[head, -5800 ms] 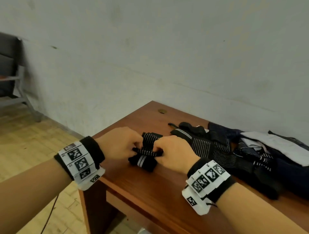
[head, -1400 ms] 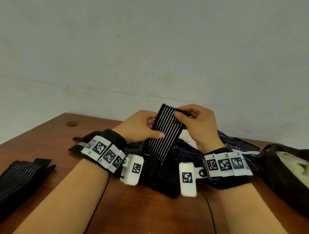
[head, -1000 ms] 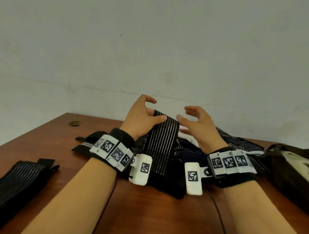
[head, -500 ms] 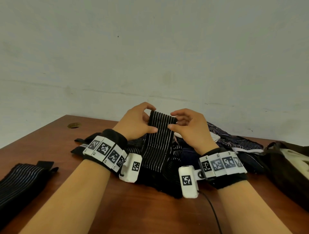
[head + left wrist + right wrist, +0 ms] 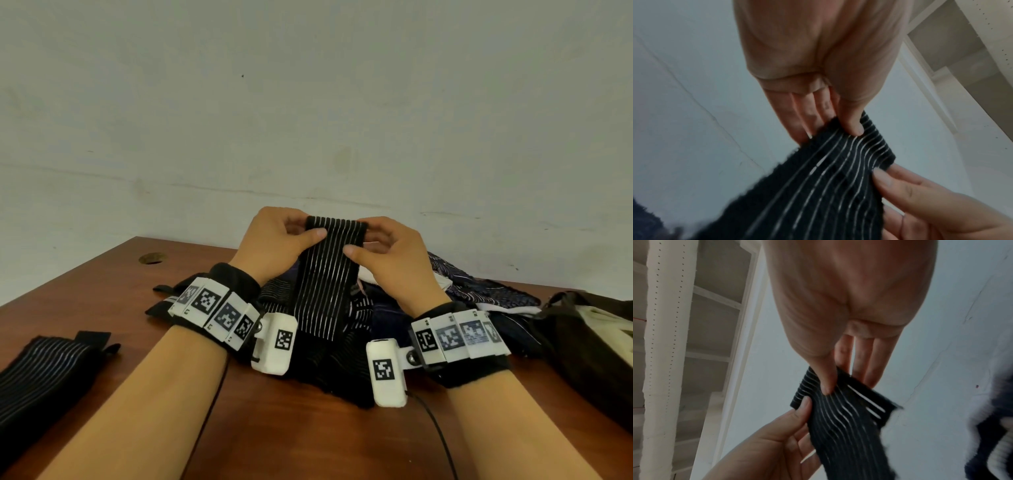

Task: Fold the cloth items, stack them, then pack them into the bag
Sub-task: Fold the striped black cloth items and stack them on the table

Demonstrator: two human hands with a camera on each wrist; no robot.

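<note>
Black elastic strap with thin white stripes (image 5: 327,274), lifted at its upper end above the desk, lower part trailing down into the heap of dark cloth items (image 5: 359,308). Pinched at the top left corner by the left hand (image 5: 277,240), thumb on the near face and fingers behind. Pinched likewise at the top right edge by the right hand (image 5: 394,260), thumb pressed on the striped face, fingers behind. Seen from the left wrist: same strap (image 5: 838,178) clamped between thumb and fingers of the left hand (image 5: 818,73), with the right hand (image 5: 931,203) gripping the opposite edge. Seen from the right wrist: strap (image 5: 849,418) held under the thumb of the right hand (image 5: 849,305), the left hand (image 5: 777,447) gripping its other side. Spread between both grips, stripes running lengthwise.

Further out: another striped black strap (image 5: 44,370) lying flat at the left of the brown wooden desk (image 5: 308,438), well apart from the heap. Dark bag (image 5: 589,349) at the right edge of the desk, just beside the heap, something pale showing inside. Tagged bands with white blocks on both wrists. Thin black cable (image 5: 442,442) running from the right wrist across the desk. Pale wall (image 5: 308,102) behind.
</note>
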